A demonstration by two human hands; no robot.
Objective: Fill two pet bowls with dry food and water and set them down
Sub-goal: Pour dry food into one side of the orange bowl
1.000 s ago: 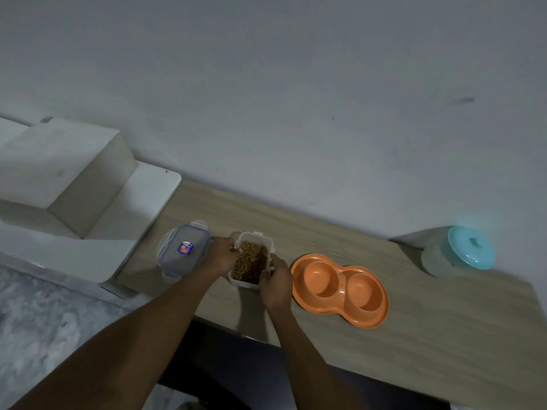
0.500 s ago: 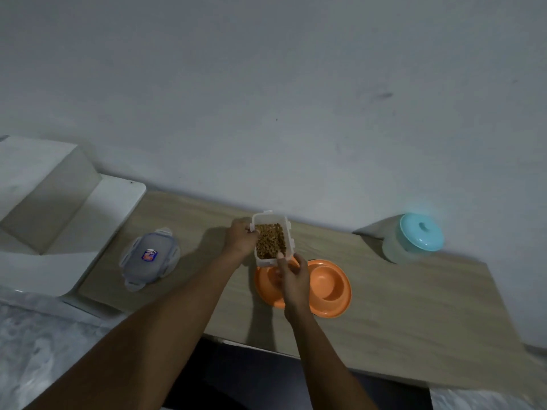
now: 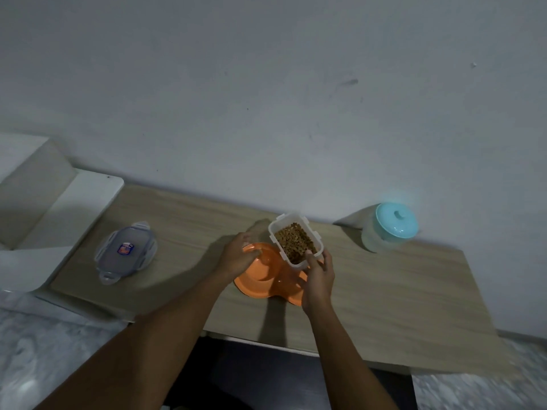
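Across the middle of the view runs the wooden tabletop (image 3: 384, 291), the largest thing here, set against a plain grey wall. At about three o'clock from the hands stands a translucent jar with a teal lid (image 3: 390, 227), well apart from them; whether it holds water I cannot tell. At nine o'clock lies the grey snap-lock lid (image 3: 125, 251), flat on the wood. At the centre sits the orange double pet bowl (image 3: 260, 276), both wells apparently empty of food.

Just above its right well, the right hand (image 3: 318, 276) is clamped on the near end of the clear food container (image 3: 296, 238), thumb on one side and fingers on the other, the tub nearly level and filled with brown kibble (image 3: 294, 239). At ten o'clock from the bowl, the left hand (image 3: 238, 255) rests loosely curled on the bowl's far-left rim, apparently steadying it.

The tub looks light and stiff but smooth-walled, so a one-ended pinch may slip as it tips; gripping across the long sides near the middle would give better control. The kibble is loose and will likely run suddenly.
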